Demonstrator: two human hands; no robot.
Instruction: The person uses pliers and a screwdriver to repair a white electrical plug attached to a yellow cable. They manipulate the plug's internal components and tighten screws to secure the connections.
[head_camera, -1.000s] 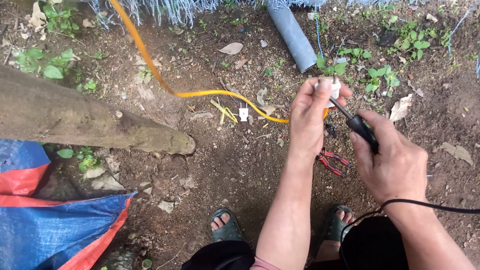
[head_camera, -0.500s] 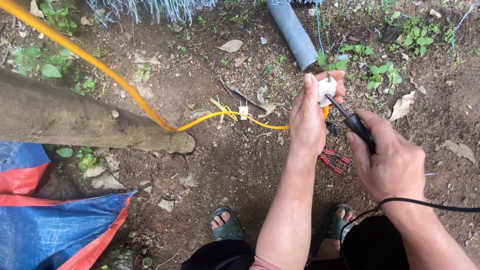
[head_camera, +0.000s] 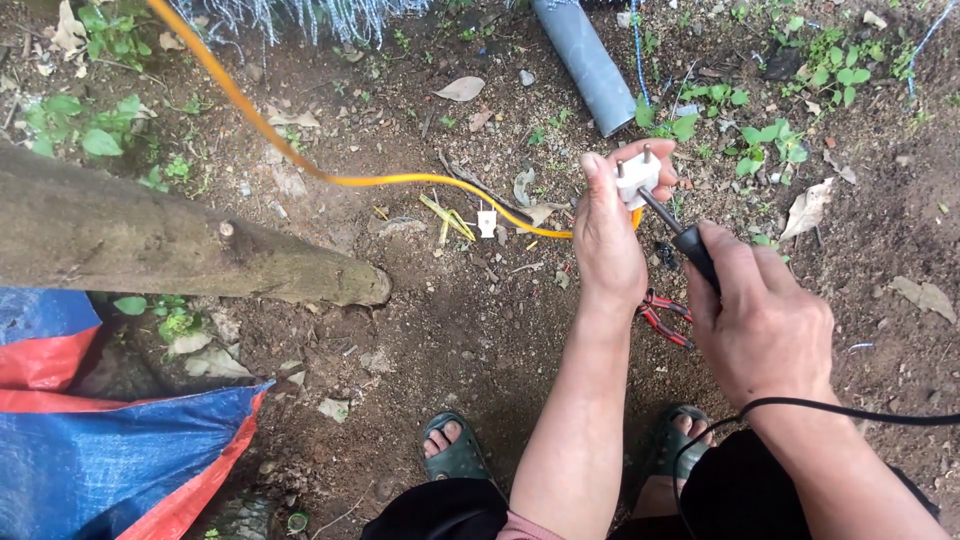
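While the left hand (head_camera: 610, 235) grips a white plug (head_camera: 637, 178), the right hand (head_camera: 760, 320) holds a screwdriver (head_camera: 680, 232) against it.

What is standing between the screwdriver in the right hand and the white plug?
Nothing visible. The screwdriver in the right hand already reaches the white plug, which the left hand holds up.

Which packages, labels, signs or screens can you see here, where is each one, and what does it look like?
No labels, signs or screens show.
Woven plastic sack or sheet: the nearest thing to packaging, lower left on the soil below the log, crumpled, blue with red-orange bands.
White plug: in the left hand, blocky, two metal pins, no label visible.
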